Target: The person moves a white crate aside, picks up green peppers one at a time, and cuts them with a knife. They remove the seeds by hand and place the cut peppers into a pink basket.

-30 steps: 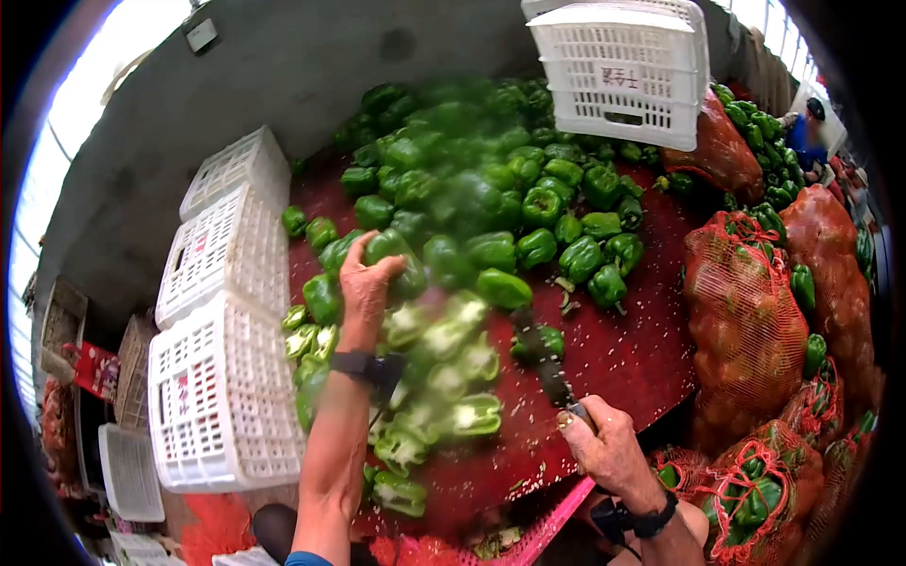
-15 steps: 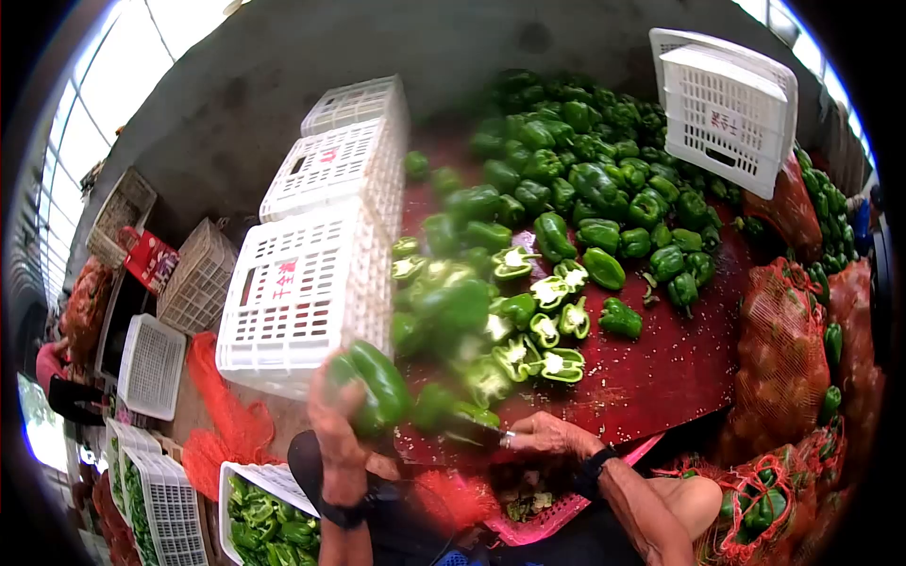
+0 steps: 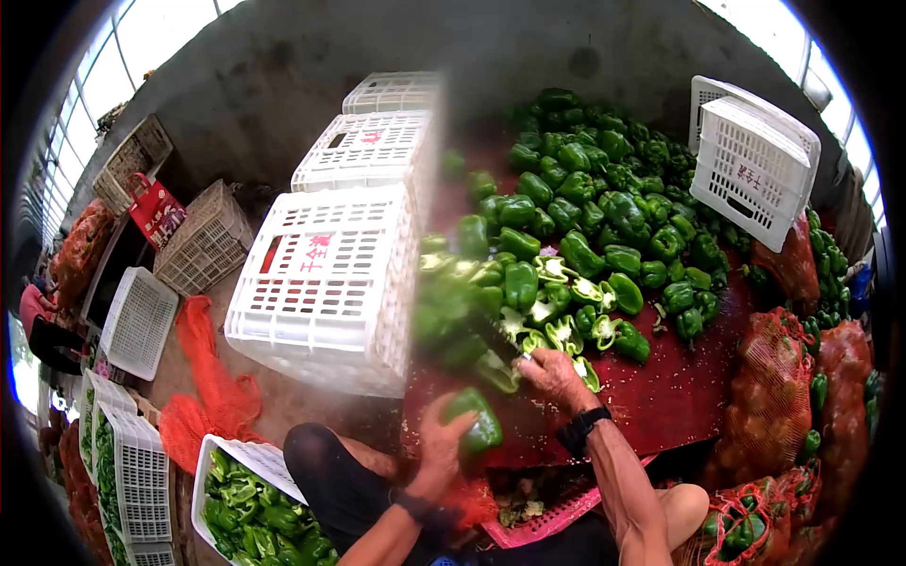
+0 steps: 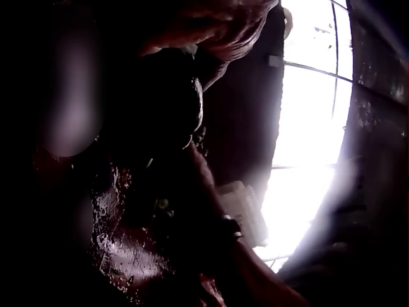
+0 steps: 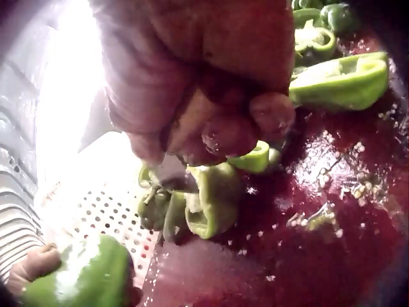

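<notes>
In the head view my left hand [image 3: 439, 439] grips a whole green bell pepper [image 3: 479, 420] over the front edge of the red table [image 3: 651, 410]. My right hand [image 3: 557, 373] grips a knife [image 3: 524, 357], farther in over the table. In the right wrist view the fingers curl round the handle, and a short stretch of blade [image 5: 176, 176] shows just above cut pepper halves [image 5: 214, 201]. The pepper in my left hand [image 5: 80, 272] appears at lower left there. The left wrist view is very dark, with only the outline of the hand [image 4: 223, 32] showing.
Whole peppers [image 3: 613, 212] are heaped at the back, with cut halves [image 3: 563, 335] nearer me. White crates [image 3: 321, 283] line the left side; another crate of peppers [image 3: 269, 509] stands low at left. Net sacks [image 3: 764, 396] stand right, and a pink basket [image 3: 547, 524] sits below the edge.
The head view has swung left. My left hand went from the pepper pile to the front edge, now carrying a pepper. The knife hand moved to beside the cut halves.
</notes>
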### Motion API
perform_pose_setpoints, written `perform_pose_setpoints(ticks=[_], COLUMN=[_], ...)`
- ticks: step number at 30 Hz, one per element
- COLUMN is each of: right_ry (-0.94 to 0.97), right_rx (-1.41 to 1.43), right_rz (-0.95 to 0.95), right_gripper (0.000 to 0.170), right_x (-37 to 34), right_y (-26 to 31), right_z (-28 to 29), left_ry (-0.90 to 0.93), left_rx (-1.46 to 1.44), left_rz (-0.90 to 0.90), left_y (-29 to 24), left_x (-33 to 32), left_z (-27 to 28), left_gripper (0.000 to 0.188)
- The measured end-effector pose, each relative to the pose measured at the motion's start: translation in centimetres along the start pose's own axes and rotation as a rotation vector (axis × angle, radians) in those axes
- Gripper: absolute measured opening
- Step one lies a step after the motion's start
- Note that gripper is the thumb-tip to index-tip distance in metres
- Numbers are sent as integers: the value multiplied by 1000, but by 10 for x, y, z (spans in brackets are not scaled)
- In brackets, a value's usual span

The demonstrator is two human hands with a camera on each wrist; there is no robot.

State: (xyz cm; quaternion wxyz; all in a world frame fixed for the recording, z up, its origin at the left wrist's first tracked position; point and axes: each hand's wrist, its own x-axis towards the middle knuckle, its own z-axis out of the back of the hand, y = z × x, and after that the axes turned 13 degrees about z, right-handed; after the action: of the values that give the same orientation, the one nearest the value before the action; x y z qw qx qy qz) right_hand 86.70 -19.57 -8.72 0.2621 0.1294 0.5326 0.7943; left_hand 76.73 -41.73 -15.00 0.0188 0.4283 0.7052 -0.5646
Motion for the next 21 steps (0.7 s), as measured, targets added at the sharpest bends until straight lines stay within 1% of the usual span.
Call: perform_pose_setpoints(ticks=[2,3,4,6,7,8,10,12,13,14,16,19,21], right_ry=[-92,-90,-105,-156,-169,-215,-248,-139,-232,-237,-255,-215,-202], right_rx=[-180,-213,-126,-292,-288,-117,-245,-518,-218,-157,50,7,-115], right_rz=[104,119,82,149,169,190,353,434,231,159,-95,-74,15], right_gripper=[35,37,36,33,29,27,25,24,25,28,29,29,33], right_x=[2,-3,-18,-43,-61,-80,-116,-146,-157,-165,-171,-168,-164], right_y=[-7,-4,16,12,14,18,6,9,11,16,16,19,25], right_z=[1,2,4,1,-3,-10,-32,-46,-58,-63,-74,-68,-64], left_ry=[-5,-94,-176,-226,-247,-269,-305,-294,-290,-285,-273,-288,-267], left_rx=[292,491,607,716,694,716,757,755,754,770,803,854,857], left_rz=[-160,-301,-426,-581,-500,-476,-464,-480,-489,-496,-505,-573,-589], left_y=[5,3,6,12,8,5,0,3,5,7,9,7,5], left_x=[16,15,19,33,30,26,19,22,24,26,26,27,26], left_z=[-12,-21,-24,-14,-12,-11,-12,-5,-3,-1,1,-1,-1], left_gripper=[52,49,47,47,48,46,44,43,42,41,39,37,36])
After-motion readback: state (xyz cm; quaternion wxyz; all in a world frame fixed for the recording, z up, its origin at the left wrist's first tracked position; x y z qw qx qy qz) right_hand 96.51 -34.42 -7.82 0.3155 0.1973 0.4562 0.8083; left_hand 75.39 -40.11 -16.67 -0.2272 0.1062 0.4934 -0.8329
